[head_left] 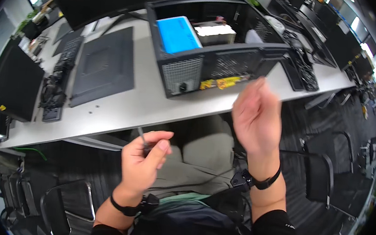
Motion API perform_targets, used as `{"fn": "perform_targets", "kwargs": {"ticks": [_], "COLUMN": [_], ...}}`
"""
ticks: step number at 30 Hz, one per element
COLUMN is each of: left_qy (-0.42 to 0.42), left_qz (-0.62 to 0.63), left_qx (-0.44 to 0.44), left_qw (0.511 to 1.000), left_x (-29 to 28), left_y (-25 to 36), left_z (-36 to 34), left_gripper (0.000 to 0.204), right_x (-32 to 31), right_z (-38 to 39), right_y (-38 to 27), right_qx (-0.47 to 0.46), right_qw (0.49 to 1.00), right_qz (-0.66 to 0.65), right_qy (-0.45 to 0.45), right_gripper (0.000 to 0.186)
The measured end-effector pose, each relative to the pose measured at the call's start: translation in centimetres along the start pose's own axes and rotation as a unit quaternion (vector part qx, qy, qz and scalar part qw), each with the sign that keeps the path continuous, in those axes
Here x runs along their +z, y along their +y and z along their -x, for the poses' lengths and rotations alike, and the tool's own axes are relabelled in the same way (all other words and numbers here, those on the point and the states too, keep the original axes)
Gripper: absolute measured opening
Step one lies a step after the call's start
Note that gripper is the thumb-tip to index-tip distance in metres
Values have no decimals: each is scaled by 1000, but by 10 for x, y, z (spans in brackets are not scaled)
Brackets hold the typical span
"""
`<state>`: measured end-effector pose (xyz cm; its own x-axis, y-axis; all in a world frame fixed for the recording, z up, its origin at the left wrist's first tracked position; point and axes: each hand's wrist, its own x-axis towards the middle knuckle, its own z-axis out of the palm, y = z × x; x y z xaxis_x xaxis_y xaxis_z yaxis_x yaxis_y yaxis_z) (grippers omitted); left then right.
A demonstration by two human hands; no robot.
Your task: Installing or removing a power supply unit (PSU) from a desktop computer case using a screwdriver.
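My left hand [143, 160] is closed, at the table's front edge, with a screwdriver [141, 134] between thumb and fingers. Its slim grey shaft points up toward the tabletop; most of its handle is hidden in the hand. My right hand [258, 117] is raised in front of an open black computer case [229, 61], near its right end. Motion blurs its fingers, so I cannot make out anything in them. Inside the case are a blue box [178, 34] and a pale block-shaped part [216, 35]. Two tiny screws [93, 109] lie left of the case.
A flat dark panel [107, 66] lies on the white table [139, 108]. Keyboards with cables [58, 80] and a monitor [15, 80] stand at the left. A large monitor [104, 0] is behind. Dark handheld-sized items [298, 71] lie right; chairs [322, 176] flank me.
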<state>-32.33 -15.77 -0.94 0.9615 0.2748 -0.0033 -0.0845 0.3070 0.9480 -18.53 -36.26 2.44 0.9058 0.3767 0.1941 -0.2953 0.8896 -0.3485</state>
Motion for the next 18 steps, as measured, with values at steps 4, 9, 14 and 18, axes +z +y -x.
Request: {"fn": "perform_targets", "kwargs": {"ticks": [4, 9, 14, 18], "left_qy": [-78, -205, -320, -357], "left_qz": [-94, -116, -99, -98], "left_qx": [95, 31, 96, 28], "left_qw": [988, 972, 937, 929], "left_x": [19, 42, 71, 83], "left_y": [-10, -24, -30, -22], "left_z": [6, 29, 32, 40], "left_gripper": [9, 18, 17, 36], "right_x": [24, 55, 68, 76], "right_z": [-6, 22, 33, 33], "right_y": [-64, -86, -82, -78], "right_qx": [-118, -115, -94, -94], "right_qw": [965, 937, 937, 953], "right_qz": [-230, -317, -323, -272], "right_qy": [-35, -92, -97, -97], "right_gripper": [9, 6, 2, 4]}}
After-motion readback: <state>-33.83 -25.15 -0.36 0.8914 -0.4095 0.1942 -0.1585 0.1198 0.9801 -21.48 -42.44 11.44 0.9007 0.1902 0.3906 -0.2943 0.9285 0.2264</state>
